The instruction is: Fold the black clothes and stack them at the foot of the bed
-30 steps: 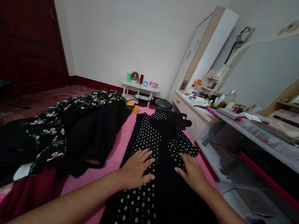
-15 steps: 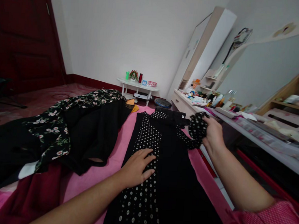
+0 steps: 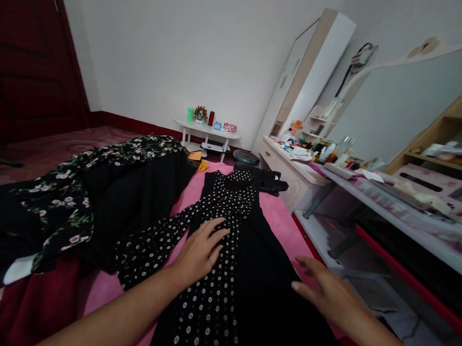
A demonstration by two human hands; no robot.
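A long black dress [image 3: 270, 291] with a white-dotted panel lies spread over the pink bed cover [image 3: 278, 210]. Its dotted sleeve [image 3: 150, 246] reaches across the body of the dress to the left. My left hand [image 3: 200, 247] rests with fingers apart on the dotted panel, holding nothing. Over the right edge of the dress hovers my right hand [image 3: 321, 290], thumb and fingers apart and nothing in it. A dark folded garment [image 3: 268, 181] lies at the dress's far end.
To the left lie a black floral garment [image 3: 79, 199] and a maroon cloth [image 3: 43, 307]. A cluttered dressing table [image 3: 371, 204] with a mirror runs along the right. A small white side table [image 3: 206, 129] stands by the far wall, and a dark red door [image 3: 22, 47] is at the left.
The dotted sleeve, held up at the right by my right hand, now lies across to the left. My right hand has let go and come back nearer. My left hand stays on the dress.
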